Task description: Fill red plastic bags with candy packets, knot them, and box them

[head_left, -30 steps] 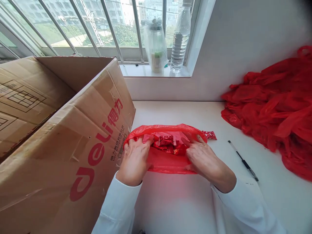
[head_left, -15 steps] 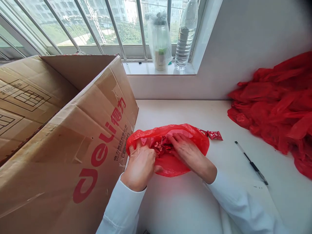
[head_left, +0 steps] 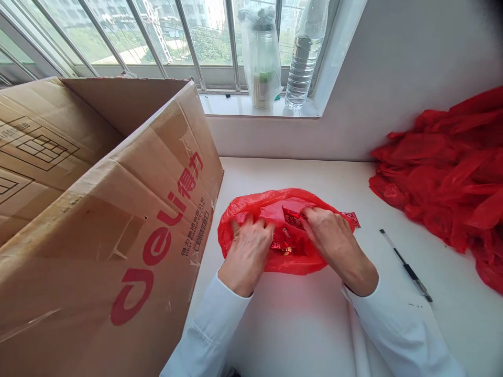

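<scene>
An open red plastic bag (head_left: 271,197) lies on the white table, with several shiny red packets (head_left: 288,243) inside. My left hand (head_left: 248,254) reaches into the bag's left part, fingers bent and spread among its contents. Pinched between the thumb and fingers of my right hand (head_left: 334,243) is a dark red packet (head_left: 293,218), at the right part of the bag opening. Another small red packet (head_left: 353,219) pokes out past the bag's right edge, on the table.
A large cardboard box (head_left: 165,209) stands at the left. Crumpled red bags (head_left: 440,173) are heaped at the right, near a pen (head_left: 408,268). A water bottle (head_left: 304,68) and a bagged jar (head_left: 262,68) are on the windowsill.
The bag and both hands have shifted right. My right hand has risen from the packets with one in its fingers, and my left hand's fingers have come more into sight.
</scene>
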Demonstrator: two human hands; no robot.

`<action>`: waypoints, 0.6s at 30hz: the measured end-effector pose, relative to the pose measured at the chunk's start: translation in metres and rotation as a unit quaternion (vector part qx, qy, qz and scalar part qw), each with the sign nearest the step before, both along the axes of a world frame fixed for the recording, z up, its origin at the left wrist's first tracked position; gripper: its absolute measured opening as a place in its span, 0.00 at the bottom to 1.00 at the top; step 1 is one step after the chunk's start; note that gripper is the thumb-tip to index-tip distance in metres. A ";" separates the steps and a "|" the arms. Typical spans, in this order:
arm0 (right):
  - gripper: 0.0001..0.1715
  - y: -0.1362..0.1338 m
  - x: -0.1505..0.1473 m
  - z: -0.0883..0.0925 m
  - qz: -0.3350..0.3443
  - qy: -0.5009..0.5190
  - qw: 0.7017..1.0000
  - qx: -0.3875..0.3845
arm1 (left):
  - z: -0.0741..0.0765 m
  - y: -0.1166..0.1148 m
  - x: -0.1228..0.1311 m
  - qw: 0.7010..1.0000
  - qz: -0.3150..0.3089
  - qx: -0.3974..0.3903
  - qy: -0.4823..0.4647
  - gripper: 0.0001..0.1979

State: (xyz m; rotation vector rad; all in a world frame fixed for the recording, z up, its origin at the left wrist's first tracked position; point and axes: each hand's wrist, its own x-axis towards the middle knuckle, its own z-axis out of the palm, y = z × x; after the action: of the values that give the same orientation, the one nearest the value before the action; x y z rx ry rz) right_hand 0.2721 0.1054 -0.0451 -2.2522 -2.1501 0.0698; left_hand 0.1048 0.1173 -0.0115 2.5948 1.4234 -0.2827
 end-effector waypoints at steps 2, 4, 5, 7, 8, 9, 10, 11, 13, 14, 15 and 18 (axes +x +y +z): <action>0.12 0.001 -0.002 0.000 -0.006 -0.008 1.000 -0.008 | -0.010 0.001 0.006 1.000 -0.014 0.005 -0.016 0.20; 0.11 0.001 -0.003 0.000 -0.015 -0.018 1.000 -0.021 | -0.020 0.003 0.010 1.000 -0.015 0.007 -0.015 0.17; 0.11 0.002 -0.003 0.000 -0.020 -0.023 0.999 -0.028 | -0.025 0.005 0.011 1.000 -0.011 0.008 -0.009 0.14; 0.11 0.002 -0.003 0.001 -0.024 -0.029 0.998 -0.045 | -0.032 0.009 0.010 1.000 0.004 0.015 0.008 0.07; 0.11 0.002 -0.002 0.001 -0.024 -0.030 0.998 -0.053 | -0.035 0.011 0.009 1.000 0.010 0.018 0.016 0.07; 0.11 0.002 -0.001 0.002 -0.023 -0.031 0.997 -0.061 | -0.036 0.013 0.007 0.999 0.015 0.020 0.022 0.08; 0.11 0.002 0.000 0.001 -0.021 -0.032 0.997 -0.066 | -0.037 0.015 0.006 0.999 0.016 0.021 0.026 0.08; 0.11 0.002 0.001 0.001 -0.018 -0.033 0.997 -0.070 | -0.037 0.017 0.004 0.999 0.016 0.020 0.027 0.09; 0.10 0.002 0.002 -0.002 -0.011 -0.033 0.997 -0.073 | -0.037 0.020 0.001 1.000 0.011 0.016 0.023 0.09; 0.10 0.002 0.003 -0.003 -0.008 -0.034 0.997 -0.073 | -0.036 0.021 -0.001 1.000 0.010 0.014 0.017 0.09; 0.10 0.002 0.003 -0.004 -0.006 -0.034 0.997 -0.073 | -0.036 0.022 -0.002 1.000 0.010 0.013 0.008 0.09; 0.11 0.002 0.005 -0.007 -0.006 -0.037 0.997 -0.070 | -0.034 0.027 -0.007 0.999 0.022 0.009 -0.039 0.09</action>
State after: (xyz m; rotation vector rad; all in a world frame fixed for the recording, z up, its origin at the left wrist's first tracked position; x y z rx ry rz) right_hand 0.2769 0.1071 -0.0521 -2.3800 -2.2336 0.1435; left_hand 0.0980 0.1445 -0.0450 2.5557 1.4604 -0.1605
